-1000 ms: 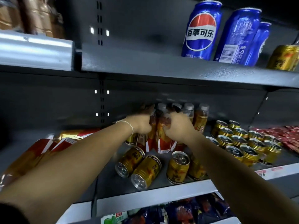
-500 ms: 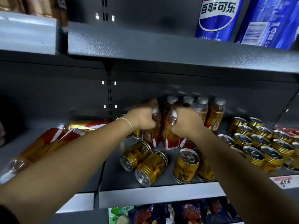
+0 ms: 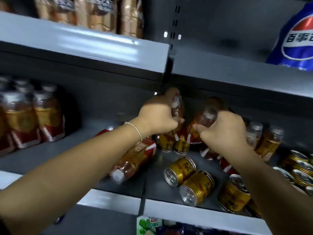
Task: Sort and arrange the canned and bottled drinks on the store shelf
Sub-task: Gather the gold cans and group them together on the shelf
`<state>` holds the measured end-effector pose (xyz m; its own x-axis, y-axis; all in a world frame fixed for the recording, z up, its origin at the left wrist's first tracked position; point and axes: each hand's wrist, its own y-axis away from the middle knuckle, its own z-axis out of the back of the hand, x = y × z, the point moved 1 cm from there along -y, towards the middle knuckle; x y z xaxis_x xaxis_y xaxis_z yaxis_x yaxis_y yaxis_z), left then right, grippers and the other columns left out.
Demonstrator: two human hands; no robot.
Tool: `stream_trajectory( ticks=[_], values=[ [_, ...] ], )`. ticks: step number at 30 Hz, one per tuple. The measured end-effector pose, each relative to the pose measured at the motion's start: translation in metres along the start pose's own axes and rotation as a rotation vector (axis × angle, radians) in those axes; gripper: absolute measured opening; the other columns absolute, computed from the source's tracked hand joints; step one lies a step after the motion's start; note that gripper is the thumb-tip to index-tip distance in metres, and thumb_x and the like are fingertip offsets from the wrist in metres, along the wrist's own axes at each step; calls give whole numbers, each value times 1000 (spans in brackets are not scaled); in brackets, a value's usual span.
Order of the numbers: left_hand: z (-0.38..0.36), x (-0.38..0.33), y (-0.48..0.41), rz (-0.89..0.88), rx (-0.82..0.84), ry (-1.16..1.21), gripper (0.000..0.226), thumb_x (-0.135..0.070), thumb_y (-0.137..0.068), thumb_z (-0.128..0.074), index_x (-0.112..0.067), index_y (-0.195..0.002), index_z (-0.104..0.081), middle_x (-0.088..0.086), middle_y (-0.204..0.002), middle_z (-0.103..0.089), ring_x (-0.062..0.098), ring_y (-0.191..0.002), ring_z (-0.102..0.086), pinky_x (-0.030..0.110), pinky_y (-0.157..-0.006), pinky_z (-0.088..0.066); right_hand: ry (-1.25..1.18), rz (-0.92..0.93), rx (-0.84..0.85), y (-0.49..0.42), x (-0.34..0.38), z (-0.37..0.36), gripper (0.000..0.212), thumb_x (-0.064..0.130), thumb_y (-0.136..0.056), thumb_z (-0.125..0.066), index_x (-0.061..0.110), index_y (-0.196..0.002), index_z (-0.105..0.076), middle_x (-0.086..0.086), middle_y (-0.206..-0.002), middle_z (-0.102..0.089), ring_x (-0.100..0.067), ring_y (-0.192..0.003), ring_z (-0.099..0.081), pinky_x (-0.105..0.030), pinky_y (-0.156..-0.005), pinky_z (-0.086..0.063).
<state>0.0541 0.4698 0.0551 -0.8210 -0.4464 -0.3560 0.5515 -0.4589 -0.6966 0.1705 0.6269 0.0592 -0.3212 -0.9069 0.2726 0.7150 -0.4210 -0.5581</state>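
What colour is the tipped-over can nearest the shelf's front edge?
Gold with dark print and a silver end; the can shows only in the head view.

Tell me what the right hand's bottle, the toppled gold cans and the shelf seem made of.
Bottle: probably clear glossy plastic, brown drink showing through.
Gold cans: metal, shiny ribbed walls, silvery ends.
Shelf: likely grey painted metal, matte with soft glare.

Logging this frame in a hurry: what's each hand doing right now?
Left hand: grips a tea bottle.
Right hand: grips a tilted bottle.
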Motion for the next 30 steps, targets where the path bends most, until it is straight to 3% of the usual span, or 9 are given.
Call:
stream_trajectory(
  ticks=[3,5,6,8,12,18,23,27,30],
  values=[
    [32,31,10,10,-42,-81,76,-44,-72,-80,-24,-134,-41,2,-104,-69,26,-91,-67,23,-71,-46,-72,39,-11,-1,36,-13,39,49,-77,-78,14,-80,-61,1,-66,-61,-19,-65,-59,-29,-59,-49],
    [55,54,16,24,-58,-144,74,-48,-73,-78,-24,-133,-42,1,-101,-69,25,-89,-67,26,-71,-51,-157,73,-35,0,62,-27,44,48,-77,-79,20,-106,-63,4,-70,-62,-18,-68,-60,-27,-64,-49],
    [66,66,19,31,-71,-166,73,-48,-73,-78,-24,-132,-43,1,-101,-69,25,-89,-66,28,-72,-53,-207,99,-34,0,75,-35,58,47,-77,-80,25,-125,-56,5,-76,-64,-19,-73,-62,-27,-69,-51],
    [89,89,26,39,-95,-198,70,-48,-72,-78,-23,-129,-46,3,-101,-69,26,-89,-66,33,-73,-56,-304,161,-38,-3,101,-52,76,44,-75,-82,34,-139,-42,6,-93,-67,-22,-86,-66,-29,-78,-53],
    [127,136,38,58,-121,-237,71,-42,-69,-80,-19,-129,-49,7,-106,-69,30,-91,-66,31,-71,-53,-476,235,-2,-14,154,-89,77,37,-73,-86,43,-134,-39,2,-121,-64,-26,-110,-62,-27,-87,-45],
    [158,198,52,143,-45,-286,76,-39,-69,-80,-20,-135,-47,10,-113,-67,33,-98,-64,24,-72,-43,-539,171,157,-36,224,-147,78,41,-72,-84,58,-126,-31,3,-133,-58,-27,-121,-58,-29,-88,-46],
    [166,236,65,211,48,-319,72,-39,-71,-77,-20,-133,-47,12,-107,-68,35,-93,-65,31,-69,-51,-556,63,251,-46,261,-192,84,38,-70,-86,50,-137,-36,7,-138,-56,-20,-125,-55,-25,-87,-40],
    [165,259,71,249,107,-298,52,-34,-74,-74,-20,-119,-55,9,-99,-68,31,-90,-65,29,-65,-49,-536,21,309,-50,278,-218,88,37,-70,-87,40,-144,-41,8,-140,-56,-18,-125,-55,-21,-92,-37],
    [161,272,69,260,176,-302,42,-35,-77,-72,-18,-112,-57,9,-97,-67,30,-90,-65,29,-67,-49,-462,19,377,-50,289,-232,88,37,-75,-84,39,-149,-36,6,-144,-52,-19,-128,-53,-25,-96,-39]
  ],
)
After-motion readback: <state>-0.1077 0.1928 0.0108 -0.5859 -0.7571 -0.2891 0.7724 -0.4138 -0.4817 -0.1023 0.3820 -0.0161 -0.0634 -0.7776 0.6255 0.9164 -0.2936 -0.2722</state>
